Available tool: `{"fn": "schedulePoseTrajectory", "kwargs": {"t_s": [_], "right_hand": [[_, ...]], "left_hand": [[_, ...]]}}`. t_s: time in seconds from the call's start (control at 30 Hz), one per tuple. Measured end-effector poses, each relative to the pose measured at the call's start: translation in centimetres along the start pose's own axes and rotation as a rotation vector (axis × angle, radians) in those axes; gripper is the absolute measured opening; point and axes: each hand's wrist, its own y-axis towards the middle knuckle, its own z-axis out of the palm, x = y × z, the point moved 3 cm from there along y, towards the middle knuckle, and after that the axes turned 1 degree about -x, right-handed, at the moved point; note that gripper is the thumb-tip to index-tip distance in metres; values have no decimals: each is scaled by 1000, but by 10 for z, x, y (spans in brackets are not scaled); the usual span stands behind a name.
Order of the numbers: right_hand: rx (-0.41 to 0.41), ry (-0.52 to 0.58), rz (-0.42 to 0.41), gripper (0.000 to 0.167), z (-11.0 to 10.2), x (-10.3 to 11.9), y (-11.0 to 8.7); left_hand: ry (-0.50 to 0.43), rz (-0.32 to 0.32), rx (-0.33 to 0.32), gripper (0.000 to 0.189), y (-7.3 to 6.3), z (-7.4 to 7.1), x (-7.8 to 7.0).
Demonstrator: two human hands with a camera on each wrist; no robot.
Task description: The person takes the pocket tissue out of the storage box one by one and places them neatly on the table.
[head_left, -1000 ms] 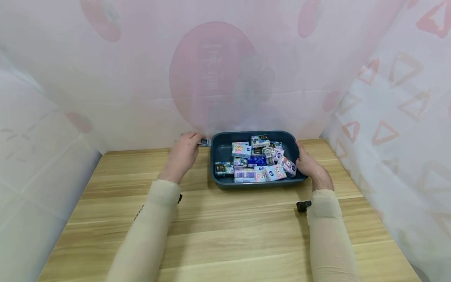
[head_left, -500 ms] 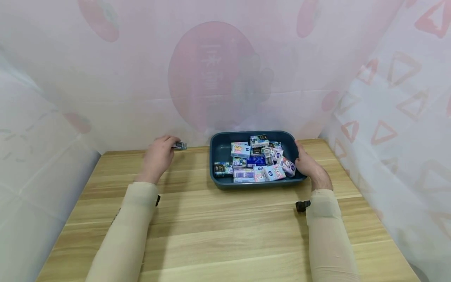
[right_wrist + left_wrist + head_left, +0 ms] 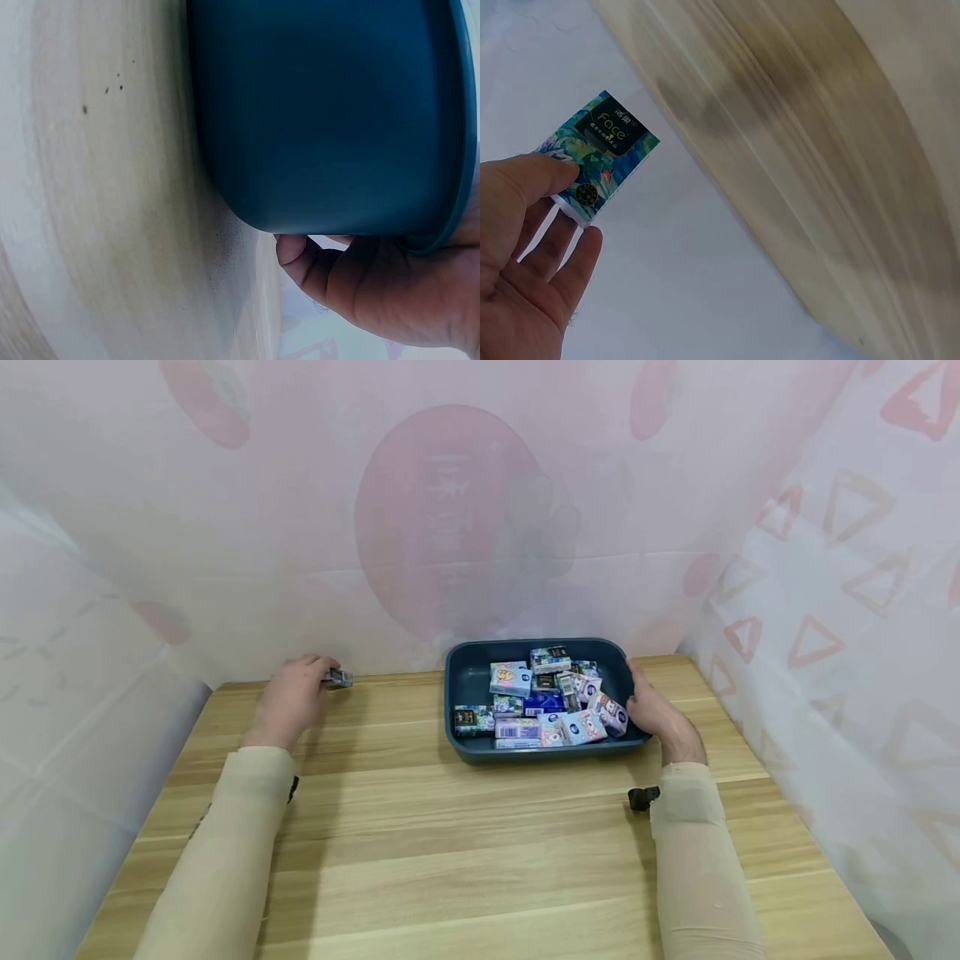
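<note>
My left hand (image 3: 288,697) is at the table's far left, near the back edge. Its thumb and fingers pinch a small tissue pack (image 3: 604,154) with a blue-green floral print and a black "Face" label. A dark teal plastic bin (image 3: 555,754) stands at the back of the table, right of centre. Inside lie several small tissue packs (image 3: 543,702), some floral, some pastel with cartoon prints, one deep blue. My right hand (image 3: 656,708) grips the bin's right end at the rim. In the right wrist view its bent fingers (image 3: 300,259) lie against the bin's outer wall (image 3: 330,127).
The wood-grain table (image 3: 480,843) meets a pale printed cloth (image 3: 300,527) along its back edge. More printed cloth hangs on both sides. A small black camera (image 3: 643,798) is worn at the right wrist.
My left hand has moved left along the back edge, away from the bin, carrying the tissue pack. The right hand and the bin have stayed in place.
</note>
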Motion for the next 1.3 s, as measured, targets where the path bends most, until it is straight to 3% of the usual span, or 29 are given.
{"fn": "schedulePoseTrajectory", "kwargs": {"t_s": [0.1,0.43,0.7,0.9,1.1,1.3], "right_hand": [[6,-8,8,89,0,-2,1],[9,7,35,88,0,36,-25],[6,-32,62,86,-1,47,-30],[3,-46,56,87,-1,46,-29],[5,-23,59,88,-1,47,-31],[7,-19,82,88,-1,47,-30]], "left_hand": [[26,7,14,41,0,-4,11],[19,4,98,28,5,-17,49],[-56,1,82,27,6,-10,80],[-50,-26,110,25,3,-8,101],[-11,-6,154,34,-2,-9,110],[39,-20,195,39,-6,-10,110]]}}
